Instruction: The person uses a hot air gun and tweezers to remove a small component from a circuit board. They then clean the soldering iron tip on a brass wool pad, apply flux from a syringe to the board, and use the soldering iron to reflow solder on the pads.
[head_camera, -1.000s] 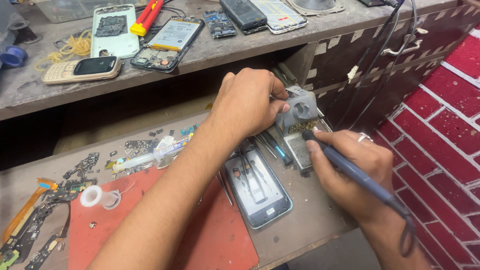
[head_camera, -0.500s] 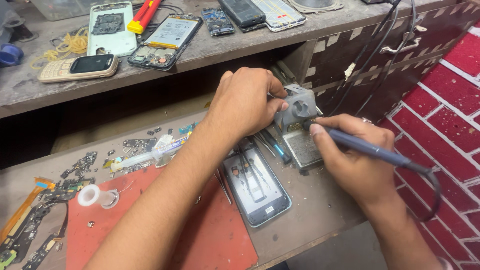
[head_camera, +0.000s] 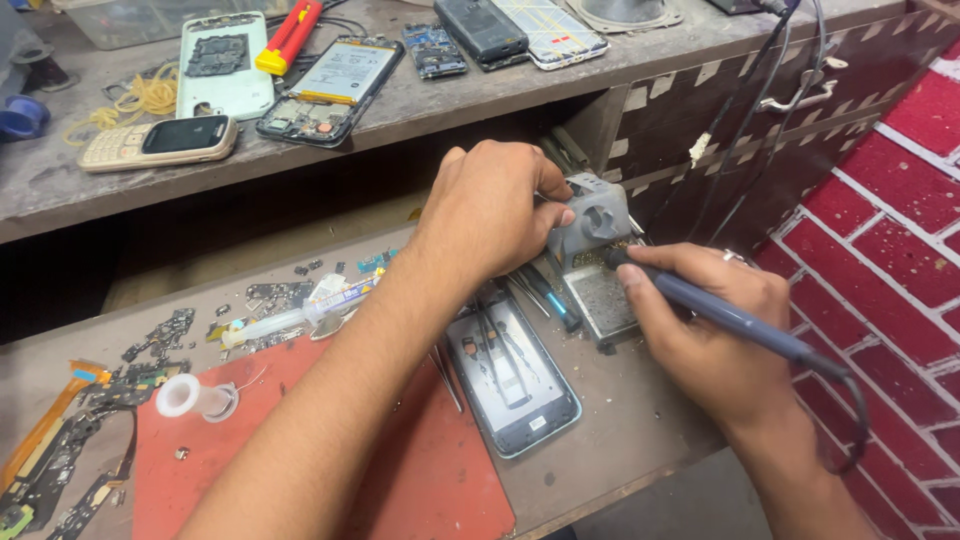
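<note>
My left hand (head_camera: 495, 210) rests curled against the grey soldering-iron stand (head_camera: 592, 218), fingers touching its left side. My right hand (head_camera: 705, 335) grips a blue-handled soldering iron (head_camera: 720, 315), its tip pointing into the stand's opening. The stand's flat base (head_camera: 607, 296) lies just below the tip. An opened phone shell (head_camera: 512, 372) with tweezers on it lies on the bench under my left forearm. The iron's cord trails off toward my right wrist.
A red work mat (head_camera: 420, 470) holds a small white solder spool (head_camera: 190, 397). A syringe (head_camera: 290, 315) and scattered phone parts (head_camera: 95, 440) lie to the left. The upper shelf carries several phones (head_camera: 160, 143), a circuit board (head_camera: 330, 90) and a red-yellow tool (head_camera: 290, 35). Red brick wall (head_camera: 890, 240) at right.
My right hand has swung the soldering iron a little left and up, bringing its tip into the stand. My left hand has stayed against the stand.
</note>
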